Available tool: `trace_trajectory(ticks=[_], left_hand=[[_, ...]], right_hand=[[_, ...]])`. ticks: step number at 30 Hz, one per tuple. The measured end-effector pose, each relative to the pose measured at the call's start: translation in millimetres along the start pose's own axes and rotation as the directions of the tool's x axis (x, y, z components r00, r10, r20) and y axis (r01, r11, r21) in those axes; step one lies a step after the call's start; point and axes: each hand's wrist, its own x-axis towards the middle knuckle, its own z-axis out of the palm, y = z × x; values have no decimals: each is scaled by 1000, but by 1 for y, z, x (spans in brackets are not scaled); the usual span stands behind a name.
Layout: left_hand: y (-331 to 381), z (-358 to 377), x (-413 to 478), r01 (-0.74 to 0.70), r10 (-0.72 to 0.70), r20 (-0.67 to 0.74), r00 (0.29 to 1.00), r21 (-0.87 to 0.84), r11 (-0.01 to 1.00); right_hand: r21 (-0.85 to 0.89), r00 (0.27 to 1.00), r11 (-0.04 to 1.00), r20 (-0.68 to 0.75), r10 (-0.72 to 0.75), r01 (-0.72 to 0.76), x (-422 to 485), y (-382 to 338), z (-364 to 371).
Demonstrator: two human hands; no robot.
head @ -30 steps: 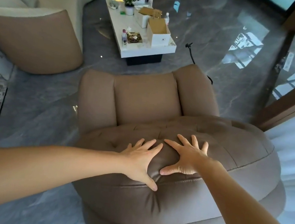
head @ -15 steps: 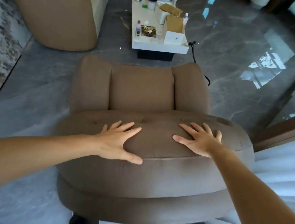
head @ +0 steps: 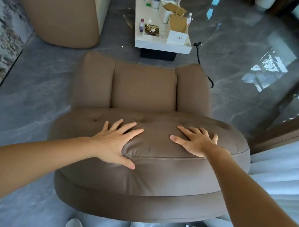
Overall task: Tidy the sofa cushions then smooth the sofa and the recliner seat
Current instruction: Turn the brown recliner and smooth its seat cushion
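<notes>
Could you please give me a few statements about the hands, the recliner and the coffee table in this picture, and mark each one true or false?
1. Both hands lie flat, fingers spread, on the recliner. True: left hand, right hand.
2. The two hands touch each other. False: a stretch of bare cushion lies between them.
3. The left hand holds a cushion. False: it grips nothing; its palm presses on the padding.
4. An open cardboard box stands on the white coffee table beyond the recliner. True.
5. The recliner is white. False: it is brown.
</notes>
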Motion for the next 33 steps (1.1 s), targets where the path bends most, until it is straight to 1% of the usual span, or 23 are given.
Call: trace_trajectory(ticks=[7,9,12,20,27,29,33], left_hand=[[-59,-16,-17,-90,90,54,994,1,996],[-79,-25,-23,-118,119,50,992,-12,993],[-129,-44,-35,-152,153,38,987,-30,988],[-235,-99,-30,-242,242,117,963,-17,970],[-326,-153,-4,-353,344,194,919,11,936],[-349,-173,4,-373,359,246,900,12,928],[-392,-207,23,-450,417,305,856,45,892]], right_hand=[[42,993,992,6,117,-117,-15,-63,10],[57,989,987,3,149,-149,-19,-80,13],[85,981,978,7,193,-193,-18,-116,18],[120,958,951,-4,286,-283,-6,-212,19],[192,915,896,22,404,-400,18,-297,10],[210,900,876,67,430,-434,23,-327,0],[265,865,824,110,490,-500,35,-377,-11]])
